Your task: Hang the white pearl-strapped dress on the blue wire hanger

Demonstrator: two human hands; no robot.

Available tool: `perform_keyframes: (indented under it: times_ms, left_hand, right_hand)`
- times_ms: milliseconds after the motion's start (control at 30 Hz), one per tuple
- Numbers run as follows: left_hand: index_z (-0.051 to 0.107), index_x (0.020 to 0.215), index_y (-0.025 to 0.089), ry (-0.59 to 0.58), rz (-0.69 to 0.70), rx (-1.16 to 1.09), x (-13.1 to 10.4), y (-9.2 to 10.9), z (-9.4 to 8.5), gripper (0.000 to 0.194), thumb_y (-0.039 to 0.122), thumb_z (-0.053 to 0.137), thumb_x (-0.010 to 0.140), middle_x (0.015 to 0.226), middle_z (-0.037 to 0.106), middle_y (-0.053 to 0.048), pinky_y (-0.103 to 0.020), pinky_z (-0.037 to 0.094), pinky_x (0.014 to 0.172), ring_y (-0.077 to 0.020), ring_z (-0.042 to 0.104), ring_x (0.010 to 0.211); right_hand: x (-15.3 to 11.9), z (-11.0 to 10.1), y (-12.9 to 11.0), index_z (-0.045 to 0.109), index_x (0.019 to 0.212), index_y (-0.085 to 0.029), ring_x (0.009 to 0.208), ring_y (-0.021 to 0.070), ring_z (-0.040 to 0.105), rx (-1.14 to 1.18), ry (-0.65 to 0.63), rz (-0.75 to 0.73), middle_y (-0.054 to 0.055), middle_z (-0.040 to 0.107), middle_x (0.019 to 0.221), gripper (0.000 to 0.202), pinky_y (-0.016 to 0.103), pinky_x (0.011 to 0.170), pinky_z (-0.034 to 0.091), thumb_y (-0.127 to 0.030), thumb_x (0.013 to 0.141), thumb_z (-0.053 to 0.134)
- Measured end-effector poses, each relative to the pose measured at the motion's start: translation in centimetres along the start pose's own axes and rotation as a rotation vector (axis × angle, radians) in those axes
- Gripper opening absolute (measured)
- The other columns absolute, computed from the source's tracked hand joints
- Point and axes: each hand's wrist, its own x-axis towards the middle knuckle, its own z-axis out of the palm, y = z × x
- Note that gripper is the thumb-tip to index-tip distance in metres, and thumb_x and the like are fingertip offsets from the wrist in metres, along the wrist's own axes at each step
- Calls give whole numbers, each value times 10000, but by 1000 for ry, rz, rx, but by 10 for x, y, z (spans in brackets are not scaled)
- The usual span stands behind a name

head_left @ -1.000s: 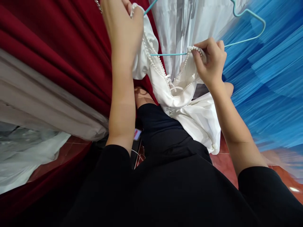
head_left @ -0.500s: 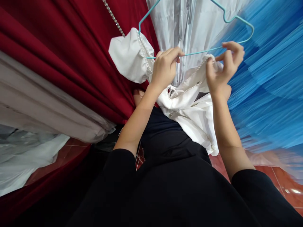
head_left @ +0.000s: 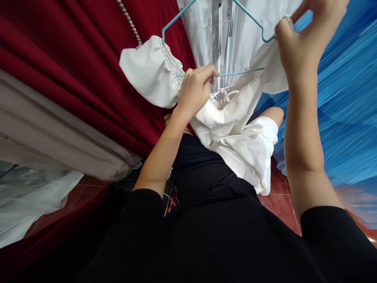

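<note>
A white dress [head_left: 226, 122] with pearl-bead trim and puffed sleeves hangs on a light blue wire hanger [head_left: 247, 72]. Its left sleeve [head_left: 150, 72] sits over the hanger's left end. My left hand [head_left: 197, 88] is closed around the hanger's lower bar, beside the beaded neckline. At the upper right, my right hand [head_left: 310, 39] pinches the beaded shoulder edge of the other sleeve [head_left: 272, 67], which now covers the hanger's right end. The skirt of the dress drapes down over a bare leg, and the hanger's hook is out of view.
Dark red fabric [head_left: 88, 70] and pale sheer fabric [head_left: 59, 118] hang on the left. White cloth [head_left: 198, 35] hangs behind the hanger, blue tulle [head_left: 347, 114] on the right. A silvery beaded chain [head_left: 129, 21] dangles at the upper left. Red tiles [head_left: 279, 208] cover the floor.
My right hand has moved up and right, drawing the right sleeve over the hanger's end, which was bare before. My left hand still grips the bar, slightly lower and further left.
</note>
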Motion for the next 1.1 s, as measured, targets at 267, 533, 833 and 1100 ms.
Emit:
perform_keyframes:
  times_ms: [267, 533, 833, 1100]
  left_hand:
    - [653, 986, 302, 46, 17, -35, -6, -6, 6, 158, 252, 505, 971, 878, 682, -46, -410, 424, 929, -288, 629, 916]
    - [653, 1070, 306, 80, 155, -25, -2, -14, -11, 184, 238, 491, 1013, 1178, 649, -18, -403, 421, 1042, -238, 574, 1143]
    - [600, 939, 327, 492, -3, -37, 23, -75, -69, 205, 138, 594, 861, 953, 657, -37, -442, 562, 901, -277, 677, 958]
    - [541, 837, 219, 624, -171, 29, -11, -152, -92, 101, 167, 624, 814, 851, 608, -24, -429, 528, 919, -222, 622, 922]
  right_hand:
    - [-58, 43, -65, 493, 921, -216, 1009, 214, 500, 156, 50, -438, 52, 501, 1013, 26, 402, 926, 421, -224, 899, 482]
    - [-112, 58, -55, 451, 1222, -287, 972, 203, 489, 17, -377, -279, 9, 593, 1016, 232, 406, 970, 349, -277, 993, 412]
    - [-112, 47, -55, 562, 1116, -297, 1023, 245, 514, -44, -389, -238, 25, 621, 1036, 245, 432, 1002, 357, -316, 1007, 343]
    - [-105, 67, -41, 580, 1007, -352, 986, 238, 488, 4, -336, -145, -3, 656, 962, 252, 433, 973, 337, -477, 976, 364]
